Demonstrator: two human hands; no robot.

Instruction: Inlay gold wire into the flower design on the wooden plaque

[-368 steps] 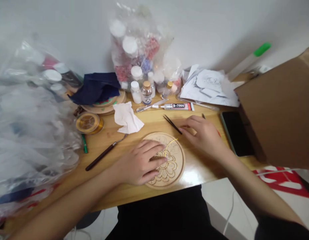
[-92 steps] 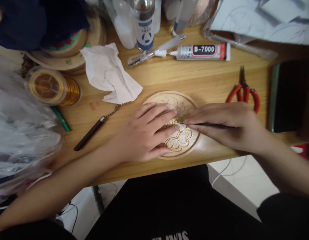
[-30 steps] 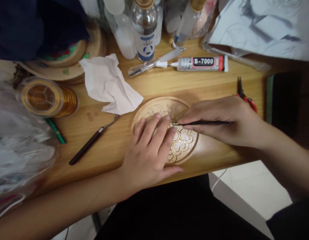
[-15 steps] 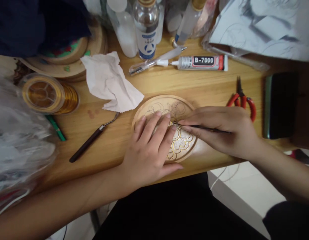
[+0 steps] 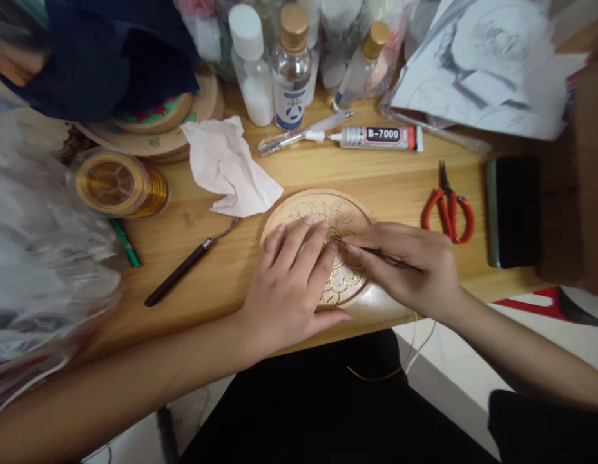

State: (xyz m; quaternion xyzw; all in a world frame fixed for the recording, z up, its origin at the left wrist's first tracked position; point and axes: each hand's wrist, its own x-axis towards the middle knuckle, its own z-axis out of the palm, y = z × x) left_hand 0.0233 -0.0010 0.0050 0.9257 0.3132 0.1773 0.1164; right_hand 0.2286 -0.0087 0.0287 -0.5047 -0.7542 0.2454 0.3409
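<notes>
A round wooden plate (image 5: 357, 203) with a raised rim lies near the table's front edge. Pencilled flower outlines show on its far part, and gold wire (image 5: 345, 278) traces petals on the near part. My left hand (image 5: 294, 283) rests flat over the plate's left side, fingers spread, covering part of the pattern. Pinched in my right hand (image 5: 415, 264) are thin dark tweezers (image 5: 382, 255). Their tips meet the wire pattern close to my left index fingertip. Loose gold wire (image 5: 376, 377) hangs over the dark-clothed lap below the table edge.
Red-handled pliers (image 5: 448, 209) and a phone (image 5: 514, 212) lie to the right. Behind are a glue tube (image 5: 381, 137), a pen (image 5: 303, 133) and several bottles (image 5: 292, 77). Leftward are crumpled tissue (image 5: 229, 169), a dark-handled hooked tool (image 5: 183, 270), a gold wire spool (image 5: 120, 183) and plastic bags (image 5: 42, 245).
The head view has shifted, showing more of the bottles and the whole pliers. Loose gold wire now shows over the lap. Both hands stay at the plate, the tweezer tips almost unmoved.
</notes>
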